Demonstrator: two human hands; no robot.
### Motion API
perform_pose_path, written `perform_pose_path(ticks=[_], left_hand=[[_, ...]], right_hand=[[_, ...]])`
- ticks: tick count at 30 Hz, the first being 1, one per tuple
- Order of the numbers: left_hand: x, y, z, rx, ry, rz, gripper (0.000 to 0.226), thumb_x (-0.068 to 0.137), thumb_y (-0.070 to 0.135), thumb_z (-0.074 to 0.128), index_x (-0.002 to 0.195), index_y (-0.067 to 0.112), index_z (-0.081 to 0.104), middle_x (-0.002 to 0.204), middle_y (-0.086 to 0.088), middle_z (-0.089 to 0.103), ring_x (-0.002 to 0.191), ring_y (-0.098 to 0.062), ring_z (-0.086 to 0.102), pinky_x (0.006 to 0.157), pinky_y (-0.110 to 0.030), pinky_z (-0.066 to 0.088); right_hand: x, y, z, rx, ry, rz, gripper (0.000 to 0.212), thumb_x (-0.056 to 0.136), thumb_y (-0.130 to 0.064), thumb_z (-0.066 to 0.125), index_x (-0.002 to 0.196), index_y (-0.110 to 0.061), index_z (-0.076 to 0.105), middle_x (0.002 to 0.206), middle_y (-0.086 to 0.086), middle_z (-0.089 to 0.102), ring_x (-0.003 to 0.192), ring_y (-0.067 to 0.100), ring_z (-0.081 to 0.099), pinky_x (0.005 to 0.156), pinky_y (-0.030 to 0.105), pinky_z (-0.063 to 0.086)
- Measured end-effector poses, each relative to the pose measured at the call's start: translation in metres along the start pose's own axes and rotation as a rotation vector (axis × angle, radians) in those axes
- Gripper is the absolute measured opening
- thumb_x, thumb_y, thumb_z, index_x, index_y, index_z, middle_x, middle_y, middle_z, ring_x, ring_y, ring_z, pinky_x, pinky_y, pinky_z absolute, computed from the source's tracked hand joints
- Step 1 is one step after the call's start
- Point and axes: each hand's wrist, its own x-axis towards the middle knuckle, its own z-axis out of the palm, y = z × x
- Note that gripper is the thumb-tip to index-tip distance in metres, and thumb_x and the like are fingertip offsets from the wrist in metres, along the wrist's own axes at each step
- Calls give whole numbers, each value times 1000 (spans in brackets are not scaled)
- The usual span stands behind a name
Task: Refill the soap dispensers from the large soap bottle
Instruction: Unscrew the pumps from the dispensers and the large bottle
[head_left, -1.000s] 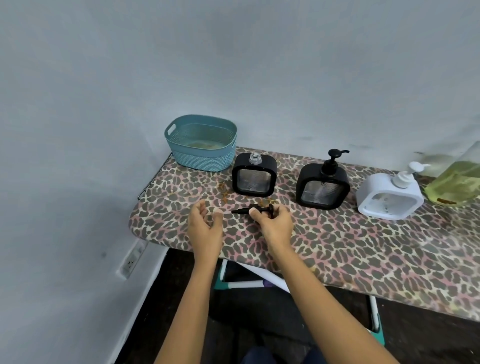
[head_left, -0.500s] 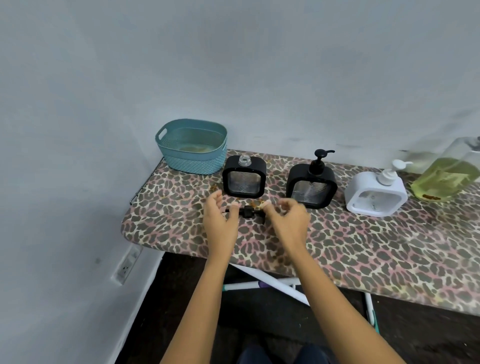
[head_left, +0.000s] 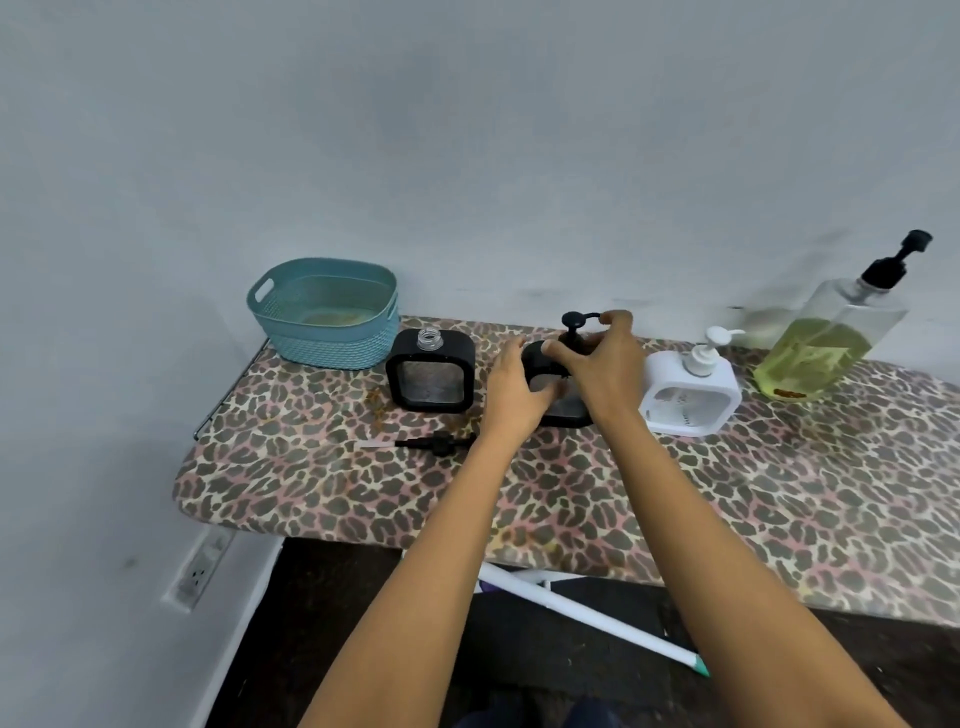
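Counted on the leopard-print ironing board (head_left: 779, 499): three soap dispensers, one large soap bottle, one basket, one loose pump, two hands.

Of the three square dispensers, two are black and one is white: the open black dispenser (head_left: 431, 371) with a bare threaded neck, the middle black dispenser (head_left: 563, 410) with its pump head on, and the white dispenser (head_left: 691, 395) with a white pump. One large soap bottle (head_left: 826, 343) holds yellow-green liquid and carries one black pump. One teal basket (head_left: 324, 312) stands at the far left. One detached black pump (head_left: 426, 443) lies flat on the board. Two bare hands, the left hand (head_left: 511, 389) and the right hand (head_left: 610, 369), are on the middle dispenser. One wall outlet (head_left: 200, 569) sits below the board.
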Motion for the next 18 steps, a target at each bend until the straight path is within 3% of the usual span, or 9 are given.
perform_pose_path(ticks=[4, 10, 14, 16, 18], left_hand=[[11, -3, 10, 9, -4, 19, 65, 85, 14, 65, 141, 9, 34, 136, -10, 47, 124, -23, 46, 97, -25, 39], [17, -14, 13, 28, 22, 63, 53, 85, 11, 65, 133, 11, 43, 124, -9, 56, 112, -23, 55, 94, -32, 47], [17, -16, 13, 46, 29, 59, 56, 87, 10, 63, 138, 12, 39, 133, -9, 52, 121, -22, 50, 101, -32, 44], [17, -16, 13, 41, 27, 58, 56, 87, 11, 63, 138, 11, 39, 133, -9, 52, 121, -22, 50, 101, -31, 43], [16, -16, 13, 40, 28, 71, 55, 87, 11, 63, 137, 12, 41, 130, -9, 53, 118, -23, 52, 100, -36, 45]], right_hand=[[2, 4, 4, 16, -13, -9, 57, 76, -35, 76, 119, -10, 48, 93, -3, 57, 85, 18, 57, 68, 29, 43], [6, 8, 1, 95, -119, -58, 42, 80, -10, 63, 119, -11, 48, 103, 1, 64, 86, 14, 57, 60, 3, 38], [7, 10, 5, 67, -120, -72, 59, 74, -24, 73, 123, -10, 44, 114, 4, 50, 103, 17, 50, 81, 22, 42], [7, 10, 5, 40, -106, -78, 61, 73, -25, 76, 122, -9, 44, 109, 5, 51, 99, 16, 49, 80, 25, 42], [7, 9, 4, 63, -104, -89, 50, 75, -14, 70, 119, -9, 46, 101, 4, 59, 91, 17, 56, 71, 20, 46]])
